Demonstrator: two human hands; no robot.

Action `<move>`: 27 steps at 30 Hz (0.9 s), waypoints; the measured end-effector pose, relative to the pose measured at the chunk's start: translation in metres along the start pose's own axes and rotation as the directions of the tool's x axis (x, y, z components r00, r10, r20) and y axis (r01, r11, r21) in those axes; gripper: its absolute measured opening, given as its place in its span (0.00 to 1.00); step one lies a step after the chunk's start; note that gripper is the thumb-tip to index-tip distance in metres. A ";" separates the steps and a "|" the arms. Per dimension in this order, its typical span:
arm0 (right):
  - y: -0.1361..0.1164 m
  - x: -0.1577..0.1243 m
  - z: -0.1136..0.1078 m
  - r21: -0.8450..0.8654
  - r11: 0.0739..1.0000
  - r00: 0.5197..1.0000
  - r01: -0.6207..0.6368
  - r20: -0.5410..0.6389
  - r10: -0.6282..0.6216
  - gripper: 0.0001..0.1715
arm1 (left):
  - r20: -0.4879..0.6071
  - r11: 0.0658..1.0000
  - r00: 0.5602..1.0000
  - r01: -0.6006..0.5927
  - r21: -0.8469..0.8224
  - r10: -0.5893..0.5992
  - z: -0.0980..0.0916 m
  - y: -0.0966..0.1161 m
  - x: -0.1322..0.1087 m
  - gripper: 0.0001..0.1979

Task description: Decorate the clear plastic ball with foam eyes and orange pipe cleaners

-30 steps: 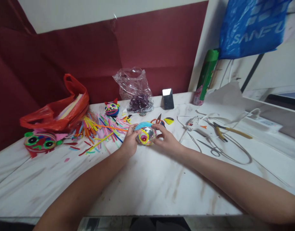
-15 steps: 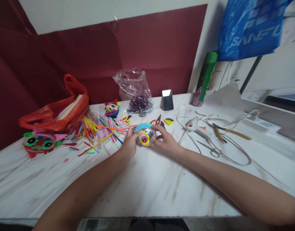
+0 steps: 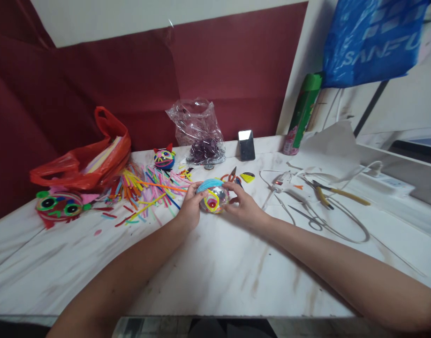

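Between my hands is a clear plastic ball point(image 3: 220, 195) trimmed with blue strips on top and a yellow-ringed eye with a red centre on its front. My left hand point(image 3: 191, 206) grips its left side, thumb on the blue strips. On the right side, the fingers of my right hand point(image 3: 240, 203) are closed against the ball near its upper edge. Just behind it lie orange-handled scissors point(image 3: 232, 176) and a yellow and black piece point(image 3: 247, 177). Colourful pipe cleaners point(image 3: 148, 188) are heaped to the left of my left hand.
Two decorated animal heads, a larger one point(image 3: 58, 206) and a smaller one point(image 3: 164, 158), stand left near a red plastic bag point(image 3: 85, 164). A clear bag point(image 3: 204, 136), phone point(image 3: 246, 145) and green spray can point(image 3: 303, 112) are behind. Rightward lie a glue gun point(image 3: 289, 185), pliers point(image 3: 322, 193) and metal scissors point(image 3: 310, 218).
The view has shifted very slightly. Both hands keep their hold on the ball, and nothing else has visibly moved.
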State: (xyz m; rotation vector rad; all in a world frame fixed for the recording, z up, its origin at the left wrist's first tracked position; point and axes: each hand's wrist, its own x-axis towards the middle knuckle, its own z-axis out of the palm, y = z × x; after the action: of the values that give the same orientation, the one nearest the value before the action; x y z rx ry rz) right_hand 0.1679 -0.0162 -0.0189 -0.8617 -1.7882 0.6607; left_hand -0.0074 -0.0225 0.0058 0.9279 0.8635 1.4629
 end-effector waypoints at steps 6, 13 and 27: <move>-0.001 0.000 0.000 0.003 1.000 1.000 -0.009 -0.001 0.009 0.29 | -0.004 1.000 1.000 -0.003 0.010 0.003 -0.001 -0.001 0.001 0.22; -0.001 -0.001 0.001 0.004 1.000 1.000 -0.022 -0.001 0.022 0.30 | -0.002 1.000 1.000 -0.009 0.009 0.009 -0.001 -0.001 0.001 0.22; -0.002 -0.001 0.000 0.022 0.999 1.000 -0.027 0.010 0.027 0.29 | 0.007 1.000 1.000 -0.013 0.028 0.013 0.000 0.001 -0.001 0.22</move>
State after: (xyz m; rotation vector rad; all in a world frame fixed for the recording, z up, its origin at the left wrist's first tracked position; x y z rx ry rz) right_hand 0.1680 -0.0181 -0.0177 -0.8703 -1.7779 0.7015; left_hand -0.0077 -0.0233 0.0064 0.9606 0.8762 1.4612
